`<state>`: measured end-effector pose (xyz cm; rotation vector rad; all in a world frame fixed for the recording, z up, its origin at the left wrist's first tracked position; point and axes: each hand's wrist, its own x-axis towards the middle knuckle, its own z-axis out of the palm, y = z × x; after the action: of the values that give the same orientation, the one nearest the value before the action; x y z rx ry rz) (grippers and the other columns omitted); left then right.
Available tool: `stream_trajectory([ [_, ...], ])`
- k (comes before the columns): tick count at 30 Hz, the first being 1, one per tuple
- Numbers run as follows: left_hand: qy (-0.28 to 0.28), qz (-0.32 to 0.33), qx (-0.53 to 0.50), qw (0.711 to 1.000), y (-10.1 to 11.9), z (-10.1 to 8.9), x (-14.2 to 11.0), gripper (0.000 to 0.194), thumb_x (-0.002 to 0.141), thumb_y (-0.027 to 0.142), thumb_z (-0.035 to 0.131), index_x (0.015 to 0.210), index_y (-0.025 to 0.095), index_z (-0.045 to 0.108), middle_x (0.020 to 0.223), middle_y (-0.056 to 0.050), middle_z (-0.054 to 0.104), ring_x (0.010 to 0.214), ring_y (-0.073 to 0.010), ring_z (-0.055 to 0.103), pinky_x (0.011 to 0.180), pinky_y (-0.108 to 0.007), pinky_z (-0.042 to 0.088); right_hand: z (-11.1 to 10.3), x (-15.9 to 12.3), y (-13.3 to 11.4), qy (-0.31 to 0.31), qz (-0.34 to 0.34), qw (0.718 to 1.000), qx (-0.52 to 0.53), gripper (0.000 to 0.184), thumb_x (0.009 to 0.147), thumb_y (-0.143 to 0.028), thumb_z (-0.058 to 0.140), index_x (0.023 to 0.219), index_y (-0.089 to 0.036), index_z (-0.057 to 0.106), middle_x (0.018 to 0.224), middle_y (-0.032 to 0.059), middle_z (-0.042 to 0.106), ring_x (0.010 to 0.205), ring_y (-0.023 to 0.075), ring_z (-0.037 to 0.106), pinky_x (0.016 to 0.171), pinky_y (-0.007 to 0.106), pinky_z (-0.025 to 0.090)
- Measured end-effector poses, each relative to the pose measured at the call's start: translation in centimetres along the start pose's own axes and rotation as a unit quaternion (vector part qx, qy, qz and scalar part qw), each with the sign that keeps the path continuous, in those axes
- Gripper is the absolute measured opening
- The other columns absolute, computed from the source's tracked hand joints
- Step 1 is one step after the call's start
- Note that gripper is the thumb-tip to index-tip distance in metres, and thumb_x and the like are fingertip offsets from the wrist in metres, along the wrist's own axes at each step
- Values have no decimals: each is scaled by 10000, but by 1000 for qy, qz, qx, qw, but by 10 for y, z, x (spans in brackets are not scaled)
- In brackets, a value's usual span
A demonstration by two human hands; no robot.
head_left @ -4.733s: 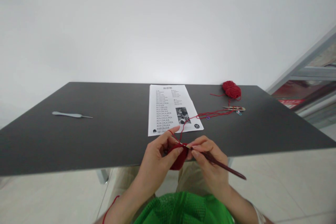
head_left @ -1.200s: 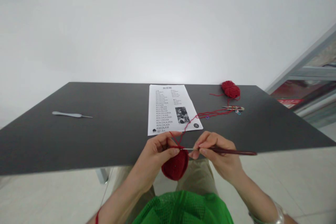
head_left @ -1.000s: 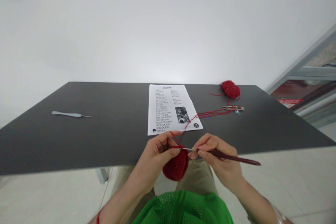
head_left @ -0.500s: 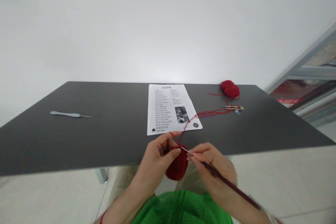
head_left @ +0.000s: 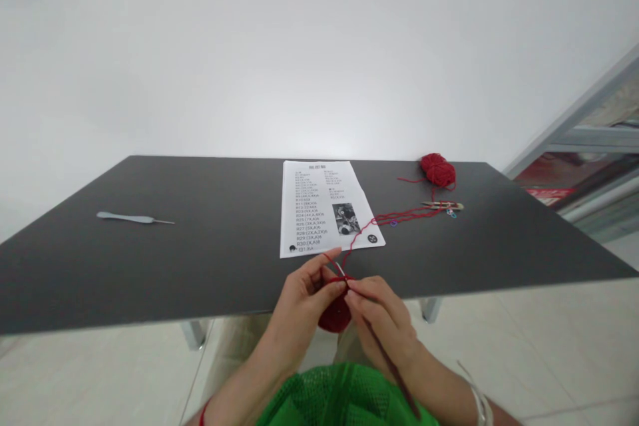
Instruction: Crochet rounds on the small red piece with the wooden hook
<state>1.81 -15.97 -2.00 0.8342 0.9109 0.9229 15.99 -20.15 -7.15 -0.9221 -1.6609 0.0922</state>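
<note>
My left hand (head_left: 299, 303) pinches a small round red crochet piece (head_left: 333, 314) at the table's near edge, with the yarn strand (head_left: 399, 217) looped over its forefinger. My right hand (head_left: 382, 323) is closed on a dark red crochet hook (head_left: 387, 359), whose metal tip pokes up at the top of the piece while its handle points back toward my body. The strand runs right across the table to a red yarn ball (head_left: 438, 170) at the far right.
A printed pattern sheet (head_left: 324, 206) lies mid-table just beyond my hands. A grey-handled hook (head_left: 132, 218) lies at the left. Small clips and a tool (head_left: 446, 208) lie near the yarn ball. The dark table (head_left: 150, 259) fronts a white wall; green mesh (head_left: 344, 399) covers my lap.
My right hand has swung the hook from pointing out to the right to pointing back toward me, and moved in close against the red piece. The left hand stays put.
</note>
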Motion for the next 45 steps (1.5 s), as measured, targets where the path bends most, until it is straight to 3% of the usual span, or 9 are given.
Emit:
stream_trajectory([
  [7, -8, 64, 76, 995, 9, -3, -1, 415, 733, 196, 704, 1147, 196, 687, 652, 50, 509, 605, -115, 465, 574, -227, 357, -1, 22, -9, 111, 313, 873, 357, 65, 862, -193, 648, 807, -227, 641, 820, -10, 633, 579, 102, 623, 518, 226, 555],
  [13, -4, 103, 147, 984, 13, -4, -4, 335, 767, 180, 650, 1092, 219, 719, 723, 17, 589, 634, -137, 490, 580, -240, 362, -17, 25, -21, 23, 89, 986, 142, 271, 808, -3, 624, 910, -240, 708, 856, 40, 705, 766, 162, 681, 640, 255, 570],
  [17, -11, 115, 181, 977, 17, -6, -5, 390, 778, 170, 632, 1161, 213, 688, 656, 29, 549, 637, -143, 491, 609, -247, 377, -26, 26, -21, 0, 76, 987, 145, 305, 789, 26, 626, 919, -237, 709, 830, 39, 710, 754, 161, 680, 629, 252, 562],
  [23, -55, 95, 127, 986, 17, -6, -3, 443, 757, 164, 661, 1198, 182, 642, 668, 47, 552, 607, -104, 480, 578, -227, 356, -22, 34, -8, 52, 322, 848, 417, 59, 817, -183, 705, 763, -203, 687, 784, -1, 671, 582, 109, 642, 525, 229, 565],
  [27, -77, 65, 70, 992, 14, -6, -2, 459, 733, 169, 698, 1189, 166, 643, 663, 51, 561, 601, -87, 480, 578, -221, 346, -11, 36, -12, 80, 378, 789, 478, 108, 799, -219, 728, 727, -195, 651, 757, -15, 662, 569, 89, 623, 502, 190, 552],
  [30, -76, 42, 43, 995, 9, -3, -3, 525, 714, 147, 708, 1231, 160, 618, 668, 52, 569, 619, -86, 491, 594, -221, 352, -5, 26, -13, 70, 323, 860, 388, 84, 851, -186, 663, 775, -217, 645, 782, -17, 648, 558, 87, 603, 485, 190, 533],
  [34, -57, 31, 13, 998, 4, 2, -5, 673, 722, 133, 708, 1363, 163, 505, 649, 66, 554, 616, -82, 482, 610, -215, 364, -1, 2, 0, 17, 65, 995, 71, 273, 856, -52, 596, 1019, -259, 670, 922, 42, 698, 751, 162, 656, 620, 278, 571],
  [39, -61, -8, -59, 996, 3, 3, -3, 693, 667, 137, 764, 1321, 134, 535, 636, 62, 556, 582, -66, 467, 561, -190, 346, 4, -9, 14, 29, -96, 995, -12, 442, 850, -33, 593, 1242, -237, 596, 1009, 103, 714, 850, 210, 665, 669, 329, 591],
  [45, -69, -75, -112, 989, 12, -9, 3, 616, 601, 87, 789, 1193, 153, 628, 680, 40, 593, 572, -62, 511, 553, -173, 373, 4, 15, 2, 82, 146, 952, 255, 172, 876, -114, 619, 919, -271, 676, 869, 13, 670, 635, 122, 641, 513, 232, 558],
])
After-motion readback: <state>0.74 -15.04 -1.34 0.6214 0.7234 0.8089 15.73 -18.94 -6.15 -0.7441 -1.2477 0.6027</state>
